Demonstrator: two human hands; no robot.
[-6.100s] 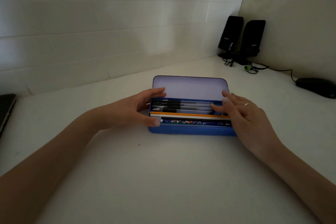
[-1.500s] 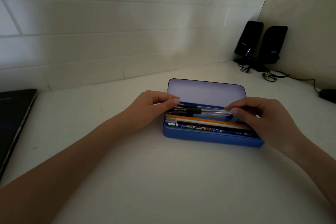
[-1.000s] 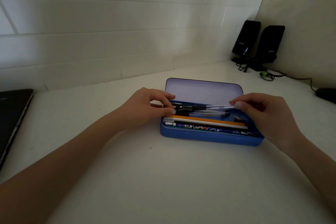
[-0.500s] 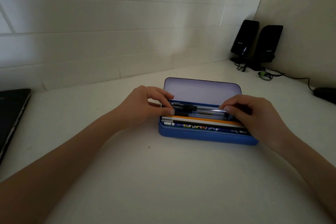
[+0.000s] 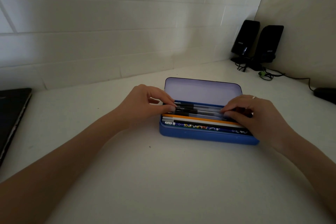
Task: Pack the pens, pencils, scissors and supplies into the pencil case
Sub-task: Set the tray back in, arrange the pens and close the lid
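Note:
A blue tin pencil case lies open on the white desk, its pale lid standing up at the back. Inside, clear pens with black caps lie at the back. An orange pencil, a black-and-white pencil and a patterned blue pencil lie in front of them. My left hand pinches the capped ends of the pens at the case's left end. My right hand, with a ring, presses fingertips on the pens' right ends and hides that end of the case.
Two black speakers with tangled cables stand in the back right corner. A black mouse lies at the right edge. A dark laptop sits at the left edge. A tiled wall runs behind the desk.
Both hands have lowered the black-capped pens, held slightly raised a second ago, flat into the back of the case. The case itself stays put.

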